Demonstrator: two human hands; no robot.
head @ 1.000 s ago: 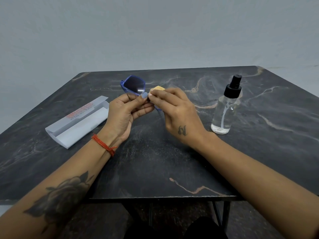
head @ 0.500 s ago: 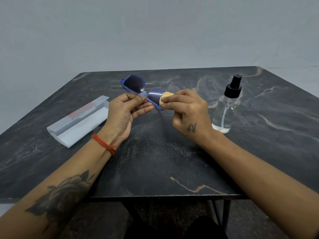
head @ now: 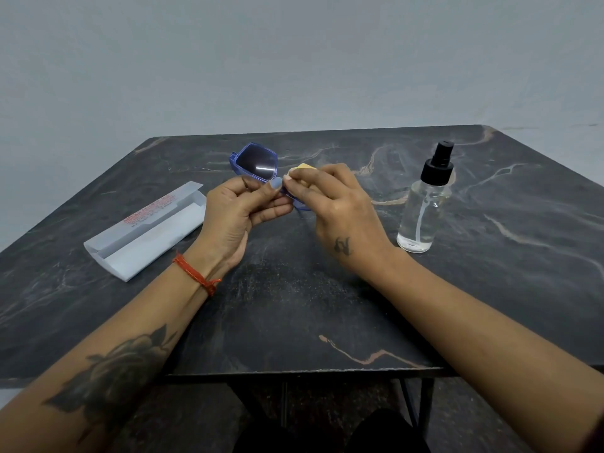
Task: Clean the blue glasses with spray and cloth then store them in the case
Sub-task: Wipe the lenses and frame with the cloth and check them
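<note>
2 forearms are seen entering from the near edge, the left one marked with a dark floral tattoo, above a dark marbled surface (head: 294, 315) with pale veins. A red thread bracelet (head: 196, 277) is worn at the left wrist. The left hand (head: 235, 210) is raised above the surface, its fingers (head: 271, 191) closed round the blue glasses (head: 256, 163) near the bridge; 1 dark lens in a blue frame is shown clear above the hand, with a bright glint on it. The right hand (head: 336, 204), a small tattoo on its back, is held just beside the left, its fingers (head: 307, 176) pinched shut on a small yellow cloth (head: 305, 167) pressed against the second lens, which is mostly hidden behind that hand. To the left of the hands, an open white case (head: 143, 230) with red lettering is laid flat on the surface, apart from the glasses. To the right, a clear spray bottle (head: 421, 214) with a black pump top is stood upright, near the right hand but not touched. A plain grey wall is seen beyond the far edge.
</note>
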